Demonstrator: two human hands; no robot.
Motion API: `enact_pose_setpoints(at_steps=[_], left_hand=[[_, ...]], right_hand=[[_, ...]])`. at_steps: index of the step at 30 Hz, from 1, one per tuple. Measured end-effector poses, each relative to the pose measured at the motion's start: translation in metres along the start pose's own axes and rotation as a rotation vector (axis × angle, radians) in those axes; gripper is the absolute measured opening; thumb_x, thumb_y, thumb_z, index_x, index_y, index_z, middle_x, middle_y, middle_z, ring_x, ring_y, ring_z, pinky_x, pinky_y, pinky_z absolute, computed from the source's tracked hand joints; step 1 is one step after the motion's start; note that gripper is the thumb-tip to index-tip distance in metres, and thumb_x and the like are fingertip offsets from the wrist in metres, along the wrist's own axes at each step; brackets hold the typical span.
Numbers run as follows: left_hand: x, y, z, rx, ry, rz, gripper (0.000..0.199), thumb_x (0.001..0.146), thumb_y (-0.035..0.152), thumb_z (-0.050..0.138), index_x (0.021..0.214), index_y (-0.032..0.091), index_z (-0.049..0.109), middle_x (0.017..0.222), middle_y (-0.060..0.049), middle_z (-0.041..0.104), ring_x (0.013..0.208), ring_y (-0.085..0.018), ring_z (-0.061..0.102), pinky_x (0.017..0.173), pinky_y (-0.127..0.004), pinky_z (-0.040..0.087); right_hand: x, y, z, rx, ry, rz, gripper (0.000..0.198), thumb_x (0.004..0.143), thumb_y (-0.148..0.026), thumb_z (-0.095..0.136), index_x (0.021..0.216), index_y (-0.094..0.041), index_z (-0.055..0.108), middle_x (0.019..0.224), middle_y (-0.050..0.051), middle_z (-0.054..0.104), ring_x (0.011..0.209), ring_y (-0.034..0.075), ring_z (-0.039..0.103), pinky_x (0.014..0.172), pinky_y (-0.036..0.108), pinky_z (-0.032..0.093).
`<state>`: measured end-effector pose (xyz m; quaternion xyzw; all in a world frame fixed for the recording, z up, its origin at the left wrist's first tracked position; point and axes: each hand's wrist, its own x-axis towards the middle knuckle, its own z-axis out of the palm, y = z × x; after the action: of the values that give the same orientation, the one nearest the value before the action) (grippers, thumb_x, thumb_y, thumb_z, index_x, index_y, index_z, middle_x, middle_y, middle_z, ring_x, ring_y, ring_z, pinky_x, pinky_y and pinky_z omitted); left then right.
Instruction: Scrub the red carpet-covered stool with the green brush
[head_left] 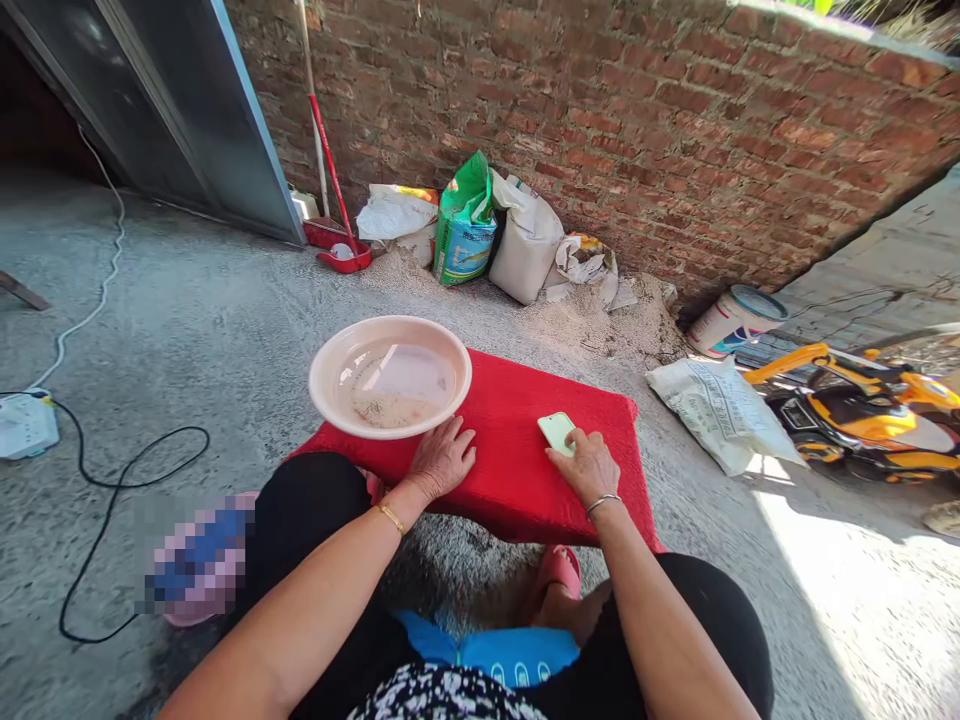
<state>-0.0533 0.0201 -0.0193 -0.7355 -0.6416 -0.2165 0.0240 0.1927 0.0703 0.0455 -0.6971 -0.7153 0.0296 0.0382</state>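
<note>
My left hand (pixel 444 458) lies on the red cloth-covered table (pixel 499 400), fingers stretched out and close together. Its fingertips are beside the near rim of a pale pink basin (pixel 321 385), and whether they touch it I cannot tell. Clear water stands in the basin, with brownish grit at the bottom. My right hand (pixel 589 468) grips the near end of a flat, pale green, phone-like slab (pixel 555 430) with rounded corners, low over the cloth. The thumb and fingers cover part of that slab.
Sacks (pixel 525 245) and spilled grain-like material (pixel 592 325) line the brick wall (pixel 600 130). A red dustpan (pixel 349 258) stands behind the basin. At right are a bucket (pixel 731 320), a white sack (pixel 724 410) and a yellow ride-on toy (pixel 874 410). A black cable (pixel 112 490) crosses the floor.
</note>
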Motion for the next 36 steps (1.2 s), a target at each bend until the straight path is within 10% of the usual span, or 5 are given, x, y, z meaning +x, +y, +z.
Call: enact_pose_setpoints(at_steps=[8,15,23,31,36], left_hand=[[0.0,0.0,0.001,0.019,0.007,0.003,0.031,0.087,0.029,0.052,0.113,0.018,0.065,0.13,-0.014,0.057,0.123,-0.029,0.049,0.104,-0.045,0.039],[0.0,0.003,-0.001,0.052,-0.002,0.005,0.029,0.087,0.029,0.052,0.111,0.019,0.065,0.129,-0.014,0.056,0.121,-0.028,0.05,0.102,-0.044,0.04],[0.001,0.008,-0.003,0.054,-0.068,-0.034,0.031,0.088,0.029,0.049,0.114,0.018,0.062,0.13,-0.015,0.054,0.124,-0.03,0.046,0.101,-0.046,0.038],[-0.004,0.04,-0.002,-0.063,-0.174,0.134,0.028,0.085,0.021,0.051,0.111,0.021,0.062,0.116,-0.012,0.058,0.118,-0.029,0.047,0.104,-0.052,0.033],[-0.017,0.056,-0.016,-0.241,-0.05,0.427,0.025,0.087,0.018,0.047,0.106,0.022,0.063,0.106,-0.007,0.061,0.098,-0.02,0.055,0.09,-0.038,0.043]], right_hand=[[-0.024,-0.029,0.027,0.149,0.043,-0.241,0.03,0.081,-0.05,0.064,0.095,-0.025,0.059,0.096,0.001,0.05,0.086,0.017,0.053,0.058,0.023,0.029],[-0.001,0.008,0.019,0.226,0.182,0.116,0.041,0.082,-0.056,0.057,0.104,-0.021,0.054,0.099,0.006,0.051,0.085,0.021,0.054,0.061,0.027,0.035],[-0.05,-0.053,0.035,0.175,0.102,-0.319,0.046,0.088,-0.052,0.05,0.126,-0.027,0.051,0.102,0.007,0.051,0.093,0.023,0.055,0.065,0.028,0.042],[-0.01,0.027,0.012,0.14,0.098,0.403,0.059,0.09,-0.061,0.04,0.136,-0.024,0.043,0.108,0.011,0.05,0.097,0.027,0.057,0.074,0.036,0.045],[-0.051,-0.013,0.019,0.174,0.084,0.162,0.053,0.091,-0.056,0.042,0.135,-0.025,0.045,0.107,0.01,0.05,0.096,0.026,0.057,0.072,0.033,0.044]])
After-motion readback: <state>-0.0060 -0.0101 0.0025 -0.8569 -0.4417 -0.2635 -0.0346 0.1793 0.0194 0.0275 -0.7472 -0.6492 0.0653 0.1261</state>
